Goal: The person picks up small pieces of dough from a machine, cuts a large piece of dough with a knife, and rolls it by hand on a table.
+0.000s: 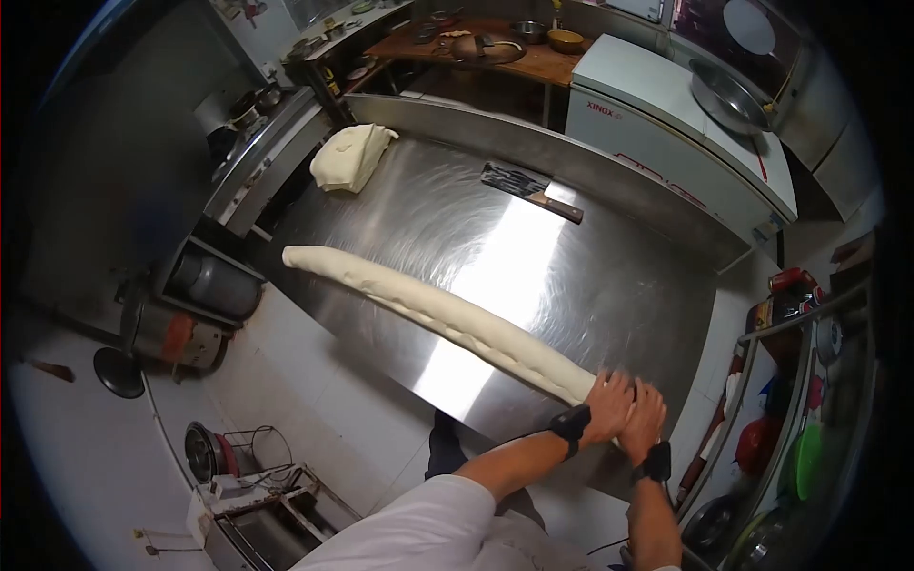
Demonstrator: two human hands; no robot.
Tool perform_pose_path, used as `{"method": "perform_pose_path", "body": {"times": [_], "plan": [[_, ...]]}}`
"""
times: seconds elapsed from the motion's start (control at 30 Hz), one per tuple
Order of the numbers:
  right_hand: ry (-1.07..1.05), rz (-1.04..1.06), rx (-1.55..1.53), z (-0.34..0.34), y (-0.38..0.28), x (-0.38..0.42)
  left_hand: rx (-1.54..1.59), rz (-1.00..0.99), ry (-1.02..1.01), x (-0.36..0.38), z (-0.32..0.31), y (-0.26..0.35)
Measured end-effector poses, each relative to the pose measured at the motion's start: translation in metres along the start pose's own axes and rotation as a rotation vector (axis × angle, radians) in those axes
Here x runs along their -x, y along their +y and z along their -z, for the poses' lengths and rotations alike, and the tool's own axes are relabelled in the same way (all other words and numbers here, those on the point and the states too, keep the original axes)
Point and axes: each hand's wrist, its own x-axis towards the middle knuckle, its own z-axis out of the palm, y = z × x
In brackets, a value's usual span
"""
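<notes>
A long pale dough roll [447,309] lies diagonally over the steel table, its far end at the left and a row of dents along its front side. At its near right end, my left hand [607,407] curls its fingers over the dough. Right beside it, my right hand [644,419] is also closed over that end, which the two hands mostly hide. Both wrists carry dark bands. A folded block of dough [350,158] rests at the table's back left corner. Beyond the roll lies a cleaver [531,190] with a wooden handle and a smeared blade.
The steel table [619,276] has a raised back edge. Behind it are a white chest freezer [657,133] with a metal basin [729,95] on it and a wooden counter [543,65] with bowls. A shelf rack [762,409] stands at the right, and a gas cylinder [214,285] at the left.
</notes>
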Motion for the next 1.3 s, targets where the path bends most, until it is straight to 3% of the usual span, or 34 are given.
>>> {"method": "perform_pose_path", "body": {"times": [0.07,0.2,0.3,0.37,0.43,0.47,0.57,0.63,0.67,0.73,0.87,0.93,0.97,1.07,1.13,1.23,1.3], "plan": [[0.072,0.089,0.067,-0.027,0.010,0.039,0.069,-0.036,0.043,0.035,0.009,0.008],[0.051,0.212,0.145,-0.015,-0.022,0.092,0.233,-0.201,0.064,0.105,0.057,0.008],[-0.082,0.044,0.026,-0.008,-0.028,0.088,0.302,-0.088,0.040,0.148,0.109,-0.036],[-0.064,-0.035,0.005,-0.012,-0.017,0.065,0.234,0.034,0.140,0.176,0.155,-0.102],[0.031,-0.126,-0.010,-0.014,-0.024,0.044,-0.057,0.266,0.164,0.216,0.178,-0.191],[0.033,-0.129,0.002,-0.010,-0.044,0.030,-0.151,0.273,0.229,0.227,0.220,-0.230],[-0.022,0.170,0.011,-0.009,-0.137,-0.006,-0.428,0.435,0.236,0.254,0.309,-0.340],[-0.111,0.268,0.077,-0.034,-0.192,-0.029,-0.484,0.557,0.108,0.255,0.352,-0.399],[-0.116,0.252,0.097,-0.045,-0.212,-0.043,-0.459,0.547,0.105,0.252,0.368,-0.425],[-0.202,0.150,0.204,-0.063,-0.240,-0.064,-0.509,0.480,-0.087,0.245,0.390,-0.465],[-0.272,0.032,0.227,-0.082,-0.218,-0.100,-0.488,0.287,-0.164,0.202,0.408,-0.516],[-0.225,0.086,0.216,-0.088,-0.208,-0.109,-0.355,0.272,-0.348,0.179,0.405,-0.547],[-0.168,0.138,0.194,-0.087,-0.208,-0.109,-0.386,0.171,-0.258,0.173,0.402,-0.555],[-0.153,0.103,0.211,-0.082,-0.211,-0.098,-0.321,0.139,-0.321,0.176,0.419,-0.558],[-0.137,0.123,0.178,-0.056,-0.215,-0.075,-0.244,0.056,-0.157,0.200,0.439,-0.558],[-0.118,0.123,0.158,-0.031,-0.236,-0.054,-0.266,0.060,-0.136,0.229,0.465,-0.548],[-0.155,0.114,0.179,-0.051,-0.217,-0.040,-0.292,0.203,-0.331,0.242,0.458,-0.555]]}}
